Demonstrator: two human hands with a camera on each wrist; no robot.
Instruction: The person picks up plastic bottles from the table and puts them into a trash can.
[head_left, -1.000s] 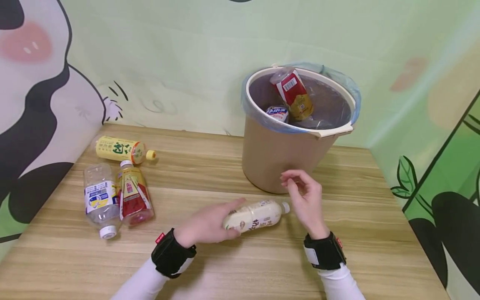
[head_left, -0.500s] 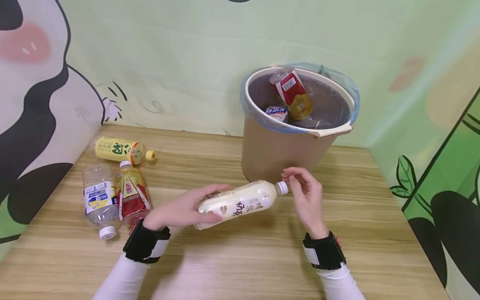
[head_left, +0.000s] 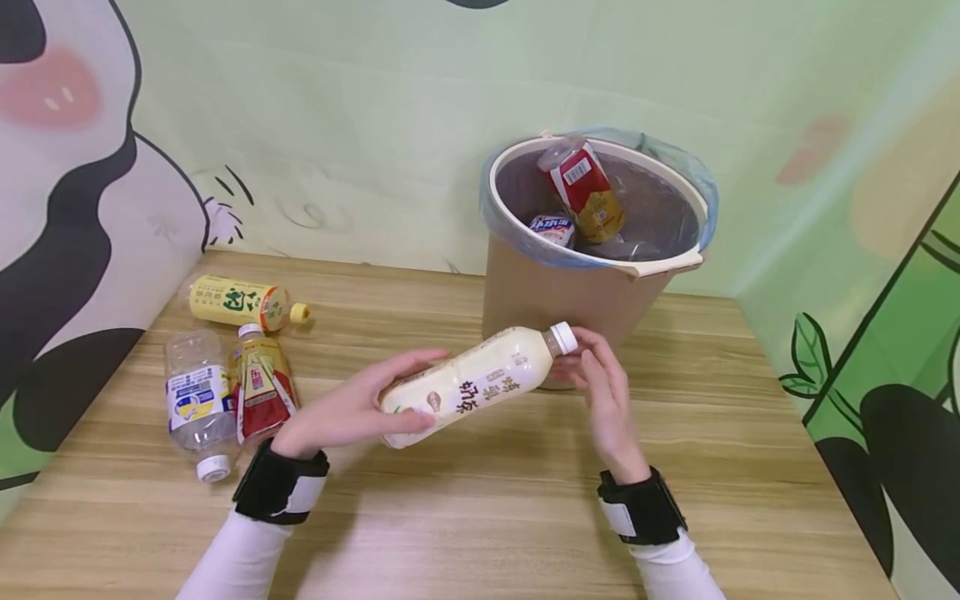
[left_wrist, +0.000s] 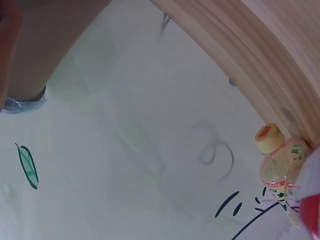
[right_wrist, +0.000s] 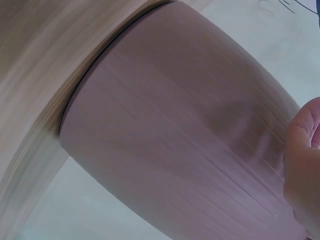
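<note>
My left hand (head_left: 348,408) grips the lower end of a cream-coloured milk tea bottle (head_left: 480,379), its thumb along the near side. The bottle is raised over the table and tilted, its white cap (head_left: 564,337) pointing up to the right. My right hand (head_left: 611,404) is right at the cap and neck, fingers loosely bent and partly behind them, thumb apart from the fingers. In the right wrist view, part of the right hand (right_wrist: 304,165) shows at the right edge before the bin wall. The left wrist view does not show the held bottle.
A brown bin (head_left: 637,304) with a blue liner (head_left: 495,229) stands behind the right hand. Inside lie a red-and-gold bottle (head_left: 588,196) and a white-and-blue labelled item (head_left: 551,229). At left lie a yellow-labelled bottle (head_left: 228,300), a clear bottle (head_left: 198,408) and a red-labelled bottle (head_left: 262,387).
My left hand has lifted the milk tea bottle off the table, drawn it leftward and tilted its cap upward. My right hand has come to the cap, its fingers loosening.
</note>
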